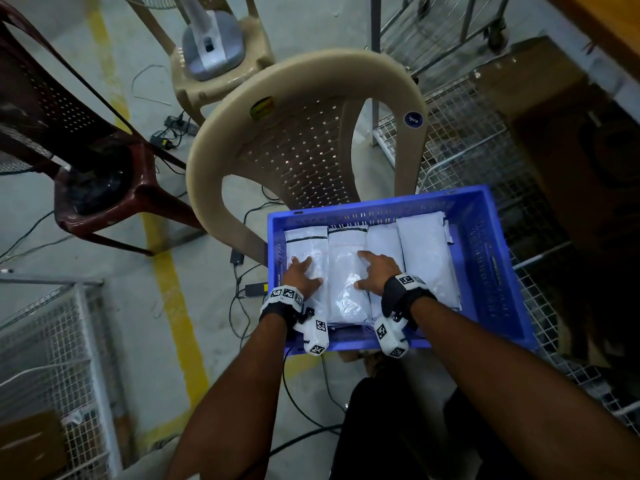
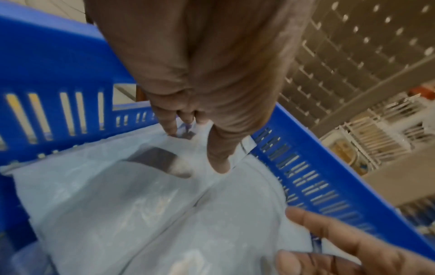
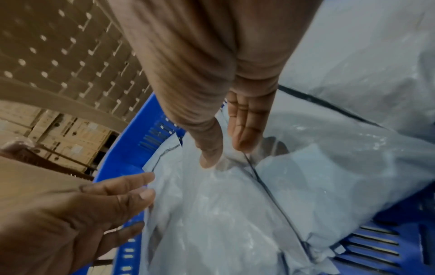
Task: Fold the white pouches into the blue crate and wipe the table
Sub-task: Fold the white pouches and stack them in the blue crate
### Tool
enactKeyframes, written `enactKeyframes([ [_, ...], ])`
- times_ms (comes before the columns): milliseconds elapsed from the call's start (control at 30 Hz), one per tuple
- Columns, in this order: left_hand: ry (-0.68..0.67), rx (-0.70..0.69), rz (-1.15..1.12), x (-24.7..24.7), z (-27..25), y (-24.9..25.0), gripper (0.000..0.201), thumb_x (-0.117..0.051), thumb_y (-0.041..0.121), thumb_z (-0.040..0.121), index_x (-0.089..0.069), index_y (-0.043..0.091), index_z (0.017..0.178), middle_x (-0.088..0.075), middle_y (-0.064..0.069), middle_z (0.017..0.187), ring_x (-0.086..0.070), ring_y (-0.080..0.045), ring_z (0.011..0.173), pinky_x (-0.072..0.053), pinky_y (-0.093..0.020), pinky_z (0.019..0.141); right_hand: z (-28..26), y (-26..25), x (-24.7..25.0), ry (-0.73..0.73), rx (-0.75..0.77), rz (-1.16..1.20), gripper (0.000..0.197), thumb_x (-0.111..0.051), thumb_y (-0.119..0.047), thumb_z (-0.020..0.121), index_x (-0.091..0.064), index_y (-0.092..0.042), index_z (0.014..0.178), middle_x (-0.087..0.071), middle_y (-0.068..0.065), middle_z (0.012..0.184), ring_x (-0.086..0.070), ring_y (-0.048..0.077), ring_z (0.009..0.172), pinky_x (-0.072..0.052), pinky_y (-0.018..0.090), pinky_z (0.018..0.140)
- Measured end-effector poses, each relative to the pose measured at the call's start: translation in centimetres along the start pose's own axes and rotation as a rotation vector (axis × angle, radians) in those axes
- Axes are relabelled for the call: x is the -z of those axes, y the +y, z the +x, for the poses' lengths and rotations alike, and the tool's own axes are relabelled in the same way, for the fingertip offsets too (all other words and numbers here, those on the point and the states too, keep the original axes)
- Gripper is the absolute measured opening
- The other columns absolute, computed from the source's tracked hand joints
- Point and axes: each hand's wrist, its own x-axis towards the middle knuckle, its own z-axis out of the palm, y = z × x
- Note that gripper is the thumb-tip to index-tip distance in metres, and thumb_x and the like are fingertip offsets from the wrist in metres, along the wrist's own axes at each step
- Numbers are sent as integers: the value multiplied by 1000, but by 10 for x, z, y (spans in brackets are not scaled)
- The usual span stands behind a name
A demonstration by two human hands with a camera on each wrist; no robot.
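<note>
A blue crate (image 1: pixel 491 268) sits on the seat of a beige plastic chair (image 1: pixel 304 133). Several folded white pouches lie side by side in it. My left hand (image 1: pixel 302 271) rests flat on the leftmost pouch (image 1: pixel 306 242), its fingers (image 2: pixel 169 126) straight and its thumb spread. My right hand (image 1: pixel 375 270) presses flat on the pouches beside it, across the second pouch (image 1: pixel 346 292) and the third pouch (image 1: pixel 382 239). Its fingers (image 3: pixel 244 126) are straight. A fourth pouch (image 1: pixel 426 258) lies at the right, untouched. Neither hand grips anything.
A maroon chair (image 1: pixel 86 168) stands at the left. A second beige chair (image 1: pixel 221 81) behind carries a fan base (image 1: pixel 211 39). Wire mesh racks (image 1: pixel 52 341) (image 1: pixel 467 150) flank the crate. Cables (image 1: pixel 249 306) and a yellow floor line (image 1: pixel 173 289) run below.
</note>
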Motion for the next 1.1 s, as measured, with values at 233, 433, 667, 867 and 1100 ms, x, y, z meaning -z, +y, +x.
enactKeyframes([
  [233,147,-117,-499,27,-57,41,39,-77,27,86,-68,8,118,-71,-8,100,-67,-20,94,-55,-35,93,-60,-7,69,212,-30,290,40,-73,-41,83,-66,-21,117,-72,3,99,-67,19,96,-47,25,88],
  [433,164,-365,-568,50,-120,140,34,-73,41,73,-72,17,98,-73,-2,84,-65,-12,76,-52,-28,76,-144,-1,159,515,38,572,23,-73,-45,77,-66,-31,93,-69,-3,77,-69,17,73,-57,37,72],
  [667,87,-766,-576,51,-187,280,8,-72,10,89,-71,11,97,-69,-9,78,-62,-11,69,-51,-23,68,-266,22,251,851,103,694,11,-73,-30,85,-67,-29,94,-72,7,83,-70,24,76,-55,36,70],
  [867,-53,-994,-517,17,-240,370,6,-73,21,88,-72,21,94,-73,-7,82,-67,-17,77,-56,-32,73,-370,61,282,1148,14,709,16,-73,-31,85,-72,-25,100,-70,-6,79,-70,15,77,-56,32,74],
  [1100,-210,-1120,-403,-47,-307,439,33,-75,43,78,-74,17,98,-74,-5,88,-71,-18,87,-60,-38,79,-484,140,286,1424,-216,665,22,-71,-34,88,-71,-22,106,-71,-3,97,-65,13,93,-51,29,79],
])
